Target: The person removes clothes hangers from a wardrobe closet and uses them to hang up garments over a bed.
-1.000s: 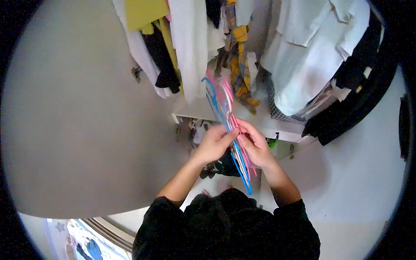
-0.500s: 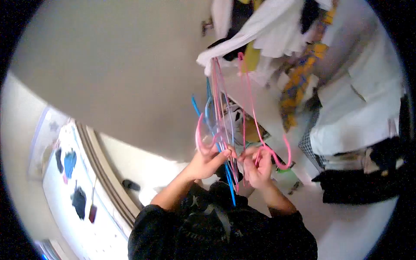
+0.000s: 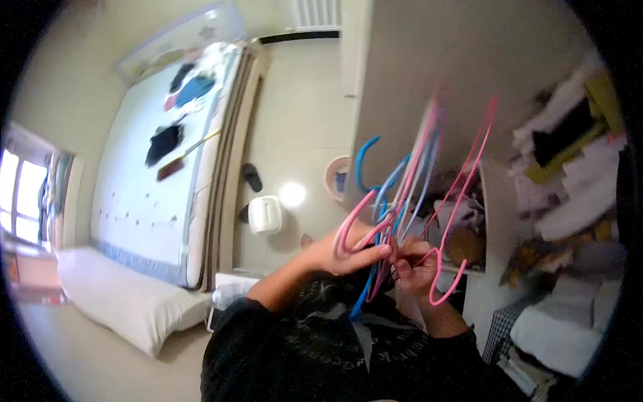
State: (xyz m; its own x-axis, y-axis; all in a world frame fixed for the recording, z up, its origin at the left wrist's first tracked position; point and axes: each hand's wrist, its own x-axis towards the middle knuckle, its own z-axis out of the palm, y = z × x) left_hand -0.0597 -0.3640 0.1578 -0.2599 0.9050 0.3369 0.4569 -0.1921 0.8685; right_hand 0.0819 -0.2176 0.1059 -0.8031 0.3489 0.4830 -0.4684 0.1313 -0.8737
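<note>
A bunch of blue, pink and pale hangers point(image 3: 407, 175) stands up from my left hand point(image 3: 345, 253), whose fingers are closed round it, thumb across the front. Their hooks point left. My right hand point(image 3: 416, 266) pinches a single pink hanger point(image 3: 467, 179), held a little apart on the right with its hook hanging low. Both hands are close together in front of my black shirt, the fingertips nearly touching. Motion blurs the far ends of the hangers.
On the left is a bed point(image 3: 137, 194) with clothes and a brush. A white stool point(image 3: 265, 216), dark slippers point(image 3: 251, 177) and a pink basin point(image 3: 337, 178) are on the floor. Hanging clothes point(image 3: 576, 181) fill the open wardrobe at right. A pillow point(image 3: 127, 295) lies lower left.
The view has swung left, bringing the bed and floor into sight. One pink hanger has come away from the bunch in my right hand; the rest stay in my left hand.
</note>
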